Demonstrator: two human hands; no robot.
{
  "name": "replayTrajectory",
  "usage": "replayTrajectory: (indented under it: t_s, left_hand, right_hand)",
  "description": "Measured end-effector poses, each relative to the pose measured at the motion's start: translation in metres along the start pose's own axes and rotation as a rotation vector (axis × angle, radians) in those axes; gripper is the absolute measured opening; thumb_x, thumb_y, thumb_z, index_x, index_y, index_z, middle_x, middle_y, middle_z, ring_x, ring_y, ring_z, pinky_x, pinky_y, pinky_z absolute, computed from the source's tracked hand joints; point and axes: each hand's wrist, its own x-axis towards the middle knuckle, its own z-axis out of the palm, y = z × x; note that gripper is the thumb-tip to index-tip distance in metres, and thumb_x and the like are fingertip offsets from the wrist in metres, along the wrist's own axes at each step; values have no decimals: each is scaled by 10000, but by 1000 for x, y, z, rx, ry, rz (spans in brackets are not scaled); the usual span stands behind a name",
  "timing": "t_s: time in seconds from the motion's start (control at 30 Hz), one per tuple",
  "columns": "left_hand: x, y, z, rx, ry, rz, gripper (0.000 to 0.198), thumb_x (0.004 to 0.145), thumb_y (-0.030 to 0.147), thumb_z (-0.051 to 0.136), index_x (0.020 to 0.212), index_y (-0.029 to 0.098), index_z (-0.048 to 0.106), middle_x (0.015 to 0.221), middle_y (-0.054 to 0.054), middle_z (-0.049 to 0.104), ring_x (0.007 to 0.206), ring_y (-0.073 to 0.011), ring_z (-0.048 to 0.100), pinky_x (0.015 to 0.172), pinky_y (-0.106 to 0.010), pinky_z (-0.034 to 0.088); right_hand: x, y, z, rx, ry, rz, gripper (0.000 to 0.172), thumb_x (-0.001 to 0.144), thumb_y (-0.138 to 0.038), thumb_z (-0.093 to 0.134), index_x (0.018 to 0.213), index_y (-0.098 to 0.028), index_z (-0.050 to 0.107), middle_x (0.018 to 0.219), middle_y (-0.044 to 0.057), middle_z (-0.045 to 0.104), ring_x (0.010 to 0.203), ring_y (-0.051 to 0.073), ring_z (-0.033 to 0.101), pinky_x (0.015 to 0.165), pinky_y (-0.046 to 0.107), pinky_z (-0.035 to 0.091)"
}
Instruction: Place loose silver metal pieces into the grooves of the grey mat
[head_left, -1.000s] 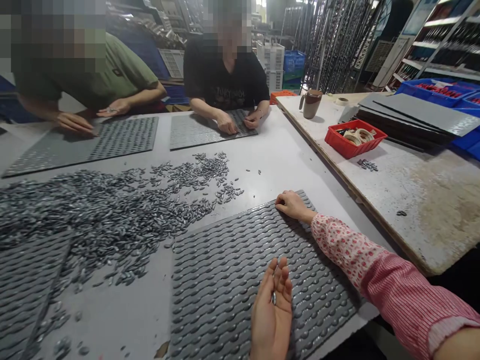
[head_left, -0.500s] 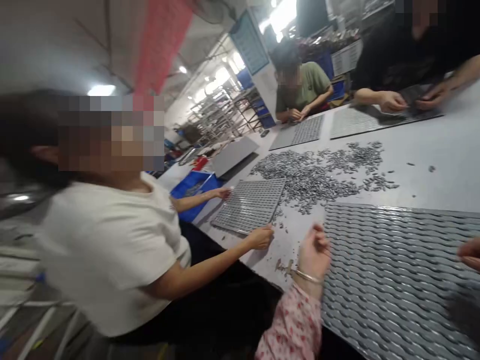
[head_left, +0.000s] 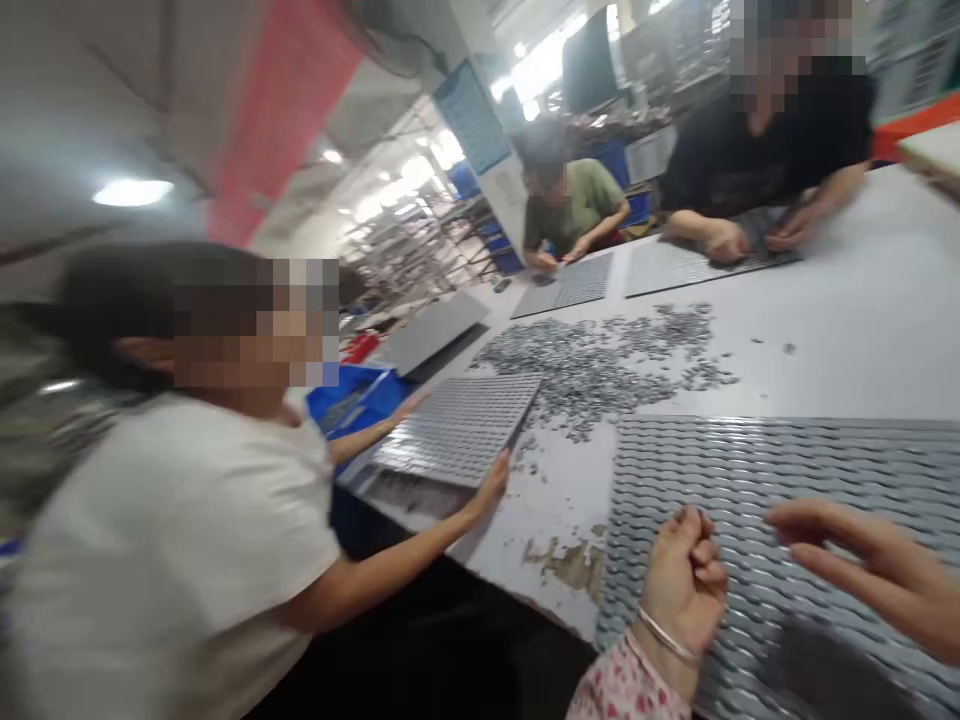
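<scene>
My left hand (head_left: 686, 580), with a thin bracelet at the wrist and a pink floral sleeve, is curled shut above the near left corner of a grey ribbed tray (head_left: 787, 460); what is inside the fist is hidden. At the right edge of the view, my right hand (head_left: 874, 575) hovers over the same tray with its fingers stretched out and apart, holding nothing. A heap of small dark metal pieces (head_left: 585, 365) lies on the white table (head_left: 847, 330) beyond the tray. The picture is motion-blurred.
A person in a white shirt (head_left: 172, 540) sits close on my left, one hand (head_left: 491, 485) at a grey perforated tray (head_left: 461, 425). Blue bins (head_left: 352, 395) stand behind it. Two more people (head_left: 577, 200) (head_left: 772, 130) handle trays at the far side. The table's near edge is chipped (head_left: 570, 560).
The view has swung hard to the left, bringing the person in white into sight. My left hand went from palm-up and cupped to a fist at the tray's corner; my right hand lifted off the tray.
</scene>
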Motion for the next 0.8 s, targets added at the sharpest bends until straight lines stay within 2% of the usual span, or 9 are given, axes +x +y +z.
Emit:
replayTrajectory:
  t_s: [0.07, 0.13, 0.2, 0.3, 0.5, 0.57, 0.7, 0.77, 0.8]
  left_hand:
    - [1, -41, -1, 39, -42, -115, 139, 723, 144, 705, 780, 110, 582, 682, 8, 524, 422, 12, 358, 342, -76, 255]
    - [-3, -61, 1, 93, -57, -162, 193, 685, 141, 738, 821, 113, 604, 714, 11, 542, 438, 16, 371, 343, -71, 260]
    - [-3, -66, 6, 137, -58, -204, 226, 660, 143, 758, 834, 113, 617, 712, 19, 537, 452, 14, 377, 352, -74, 284]
    - [2, -66, 16, 174, -76, -255, 222, 658, 155, 760, 828, 114, 623, 738, 22, 539, 463, 9, 376, 354, -91, 309]
    - [5, -75, 33, 209, -98, -254, 67, 788, 155, 630, 831, 107, 613, 705, 28, 507, 443, 2, 355, 347, -112, 311]
    - [8, -76, 40, 231, -77, -253, 69, 836, 163, 565, 833, 104, 601, 693, 24, 500, 443, -3, 360, 351, -117, 317]
    - [13, -74, 49, 220, 128, -273, 98, 871, 147, 493, 806, 113, 558, 724, -12, 540, 532, -54, 502, 434, -167, 443]
    - [15, -72, 50, 198, 229, -289, 109, 874, 106, 463, 806, 111, 548, 743, -33, 564, 605, -88, 571, 495, -196, 499]
    - [15, -71, 48, 195, 249, -294, 121, 875, 81, 446, 815, 104, 550, 749, -42, 573, 626, -96, 590, 514, -200, 513]
  right_hand:
    - [-7, -18, 2, 39, -40, 95, 209, 845, -375, 594, 1044, -319, 618, 898, 73, 647, 775, 199, 611, 639, 310, 522]
    - [-6, -24, 7, 89, -12, 116, 173, 875, -388, 557, 928, -249, 647, 817, 57, 622, 751, 177, 585, 667, 301, 493]
    - [-5, -19, 5, 114, 70, 139, 205, 855, -394, 592, 842, -200, 656, 768, 41, 588, 717, 153, 552, 658, 278, 465]
    - [-10, -7, -5, 194, 136, 173, 226, 803, -384, 664, 859, -166, 656, 771, 22, 565, 695, 124, 523, 613, 234, 430]
    - [-13, 0, -18, 531, 75, 222, 257, 786, -377, 687, 850, -137, 624, 789, 15, 560, 685, 106, 538, 621, 225, 444]
    - [-4, 8, -27, 542, 89, 251, 241, 812, -368, 658, 834, -136, 597, 761, 13, 578, 664, 103, 546, 624, 228, 447]
    - [29, 41, -68, 244, 254, 280, 164, 886, -296, 540, 846, -142, 582, 742, 11, 606, 623, 98, 523, 597, 219, 421]
    - [47, 58, -93, -104, 322, 320, 106, 871, -196, 535, 829, -135, 611, 729, 9, 603, 660, 107, 527, 635, 223, 408]
    - [55, 66, -104, -277, 295, 342, 106, 857, -143, 532, 825, -132, 632, 759, 18, 617, 704, 114, 539, 676, 228, 407]
